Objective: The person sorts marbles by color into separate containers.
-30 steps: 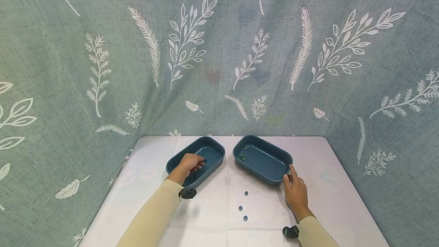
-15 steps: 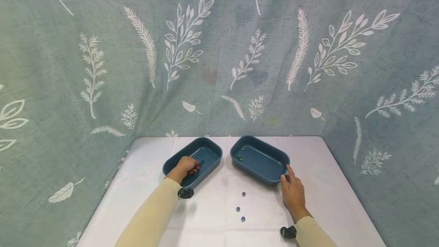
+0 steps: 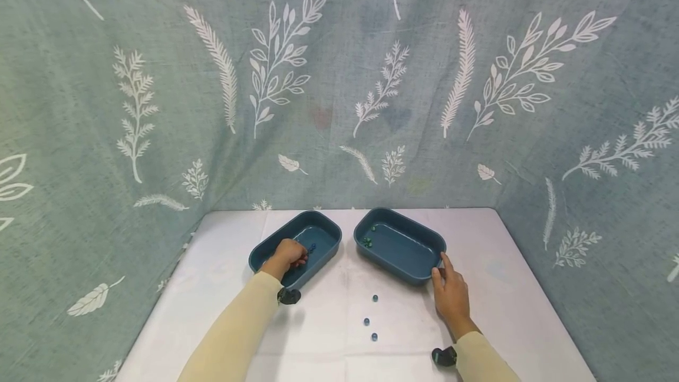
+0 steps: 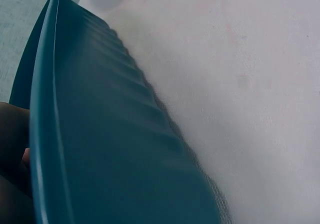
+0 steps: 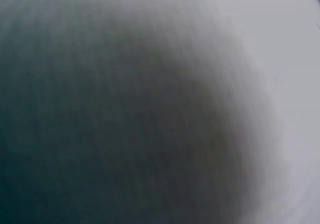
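In the head view my left hand point(image 3: 290, 252) reaches down into the left blue tray point(image 3: 331, 252), its fingers bent. Small dark blue marbles point(image 3: 312, 247) lie on the tray floor just beyond the fingertips. What the fingers hold, if anything, is hidden; I cannot tell. The left wrist view shows the tray's outer wall point(image 4: 115, 124) with part of the hand point(image 4: 12, 139) behind its rim. My right hand point(image 3: 452, 293) touches the near right corner of the right blue tray point(image 3: 405, 252), thumb and fingers at its rim. Several green marbles point(image 3: 367, 243) lie at that tray's left end.
Three loose marbles lie on the white cloth: one point(image 3: 375, 298) in front of the right tray, another point(image 3: 366, 322) and a third point(image 3: 374, 337) closer to me. A patterned grey-green curtain point(image 3: 339, 105) rises behind and beside the table. A dark blur fills most of the right wrist view.
My left hand has drawn back slightly toward me inside the tray, and blue marbles now show beyond its fingers. My right hand stays at the other tray's corner. The head view has shifted slightly.
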### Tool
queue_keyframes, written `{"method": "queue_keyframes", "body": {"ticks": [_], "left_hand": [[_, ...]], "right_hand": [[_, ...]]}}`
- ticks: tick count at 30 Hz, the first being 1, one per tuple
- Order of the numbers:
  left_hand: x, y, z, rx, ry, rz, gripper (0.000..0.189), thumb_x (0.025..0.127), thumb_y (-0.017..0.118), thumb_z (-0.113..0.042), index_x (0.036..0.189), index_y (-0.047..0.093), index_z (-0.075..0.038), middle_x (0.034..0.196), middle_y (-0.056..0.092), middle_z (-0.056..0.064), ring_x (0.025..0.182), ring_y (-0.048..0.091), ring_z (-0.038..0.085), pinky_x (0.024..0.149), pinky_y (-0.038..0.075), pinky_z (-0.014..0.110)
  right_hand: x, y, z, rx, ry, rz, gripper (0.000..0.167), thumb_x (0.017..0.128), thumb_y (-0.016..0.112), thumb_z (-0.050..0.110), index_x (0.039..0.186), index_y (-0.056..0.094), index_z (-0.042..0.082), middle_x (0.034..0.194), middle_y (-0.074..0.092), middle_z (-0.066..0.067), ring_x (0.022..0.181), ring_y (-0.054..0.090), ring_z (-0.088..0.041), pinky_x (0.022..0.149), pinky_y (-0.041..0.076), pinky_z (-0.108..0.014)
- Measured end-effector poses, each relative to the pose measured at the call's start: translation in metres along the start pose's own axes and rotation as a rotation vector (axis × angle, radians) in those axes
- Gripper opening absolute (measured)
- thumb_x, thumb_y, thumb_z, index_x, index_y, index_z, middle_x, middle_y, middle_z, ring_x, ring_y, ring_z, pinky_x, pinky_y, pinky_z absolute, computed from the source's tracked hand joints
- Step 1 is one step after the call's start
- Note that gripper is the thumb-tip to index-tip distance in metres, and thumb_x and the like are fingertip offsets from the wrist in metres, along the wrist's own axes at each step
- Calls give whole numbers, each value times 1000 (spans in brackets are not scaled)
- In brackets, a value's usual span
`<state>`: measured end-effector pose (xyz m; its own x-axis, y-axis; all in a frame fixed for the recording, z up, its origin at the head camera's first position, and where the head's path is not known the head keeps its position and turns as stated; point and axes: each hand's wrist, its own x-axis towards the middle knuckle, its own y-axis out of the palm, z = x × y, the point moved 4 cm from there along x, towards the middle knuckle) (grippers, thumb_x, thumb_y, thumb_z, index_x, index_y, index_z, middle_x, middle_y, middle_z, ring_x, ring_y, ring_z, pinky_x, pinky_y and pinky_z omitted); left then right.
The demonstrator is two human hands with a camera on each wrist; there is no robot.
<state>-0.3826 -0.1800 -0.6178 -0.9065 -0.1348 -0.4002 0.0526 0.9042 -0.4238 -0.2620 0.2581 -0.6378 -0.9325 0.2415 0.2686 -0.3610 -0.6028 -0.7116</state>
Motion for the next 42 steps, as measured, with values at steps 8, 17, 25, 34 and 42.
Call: {"method": "queue_keyframes", "body": {"ticks": [8,17,25,34,42], "left_hand": [[8,-1,6,-20,-34,-8,8,89,61,0,90,66,6,68,66,8,49,59,12,44,46,22],[11,-3,12,-47,-52,-13,7,88,62,-1,87,66,4,65,65,7,48,60,13,44,47,24],[0,-7,3,-85,6,1,8,89,60,-3,91,65,3,71,66,8,54,60,13,47,48,24],[-23,-18,-14,-74,119,-11,15,92,61,-8,103,66,2,81,69,7,62,63,13,52,49,24],[-60,-17,-37,-99,188,18,20,96,61,-12,109,65,1,89,70,10,65,64,13,55,50,25]], "right_hand": [[0,0,-2,-2,3,-6,58,104,34,47,154,28,19,123,61,-19,121,48,-41,100,33,-61],[-2,1,0,8,-2,0,57,104,35,46,154,28,19,123,62,-19,120,48,-40,101,32,-59],[0,0,-2,3,-11,-7,57,104,35,47,154,28,20,124,61,-18,121,48,-41,101,33,-59],[-1,-1,0,9,-9,-10,57,104,38,45,154,29,19,126,61,-20,121,47,-42,100,33,-60],[-2,-3,3,7,-6,-8,56,104,38,44,153,30,17,125,60,-20,121,48,-42,100,34,-61]]}}
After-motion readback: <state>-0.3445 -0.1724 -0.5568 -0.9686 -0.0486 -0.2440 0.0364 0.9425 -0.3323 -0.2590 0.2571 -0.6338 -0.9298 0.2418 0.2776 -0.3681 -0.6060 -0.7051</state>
